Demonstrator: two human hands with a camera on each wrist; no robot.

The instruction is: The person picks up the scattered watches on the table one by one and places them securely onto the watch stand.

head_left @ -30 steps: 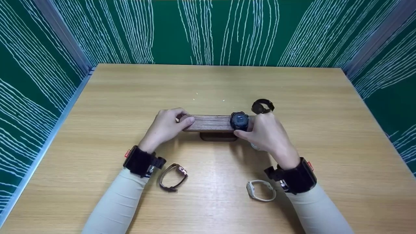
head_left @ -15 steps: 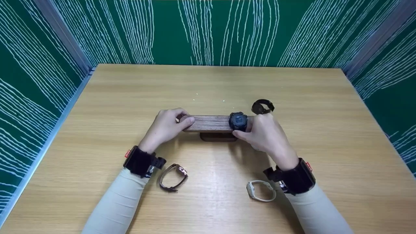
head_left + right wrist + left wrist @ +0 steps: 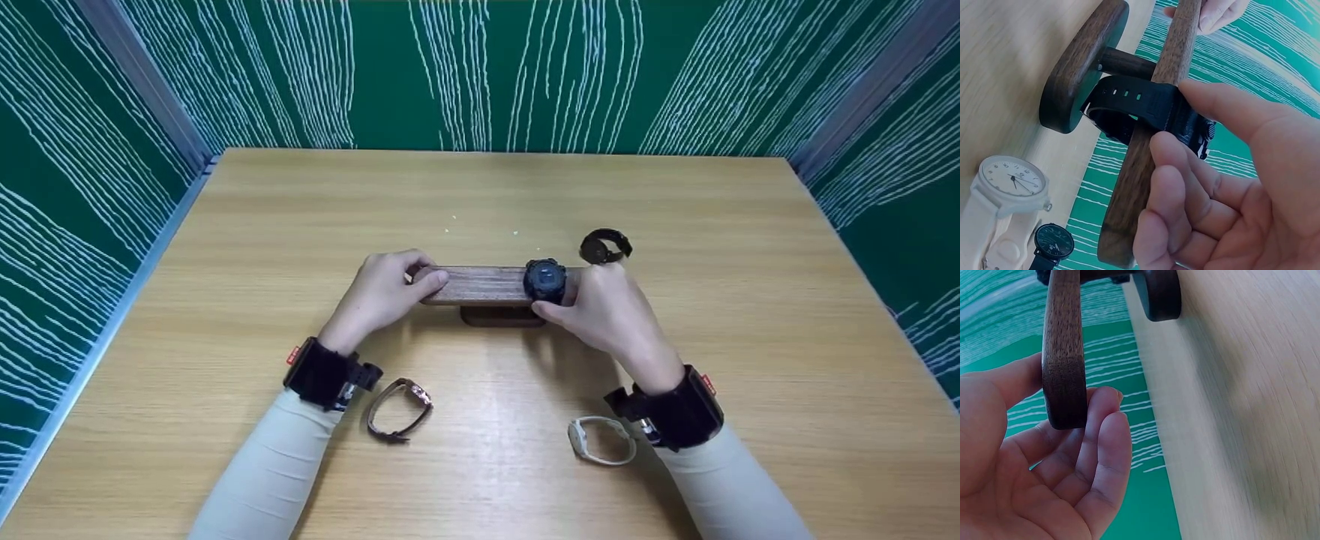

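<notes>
A dark wooden watch stand has a horizontal bar point(image 3: 480, 285) raised above its base point(image 3: 501, 316). My left hand point(image 3: 382, 289) pinches the bar's left end between thumb and fingers. Around the right part of the bar loops a black sports watch point(image 3: 544, 280), its round face toward the head camera. My right hand point(image 3: 615, 307) holds this watch between thumb and index finger. In the right wrist view, the black strap point(image 3: 1140, 101) encircles the bar, close to the stand's post point(image 3: 1129, 63). The bar's right end is behind my right hand in the head view.
A second black watch point(image 3: 606, 246) lies behind my right hand. Nearer me are a brown-strapped watch point(image 3: 400, 435) on the left and a white watch point(image 3: 579, 439) on the right. The right wrist view shows a white watch point(image 3: 1013, 180) beside the stand.
The black sports watch has slid slightly left along the bar, my right hand moving with it. My left hand and the stand stay in place.
</notes>
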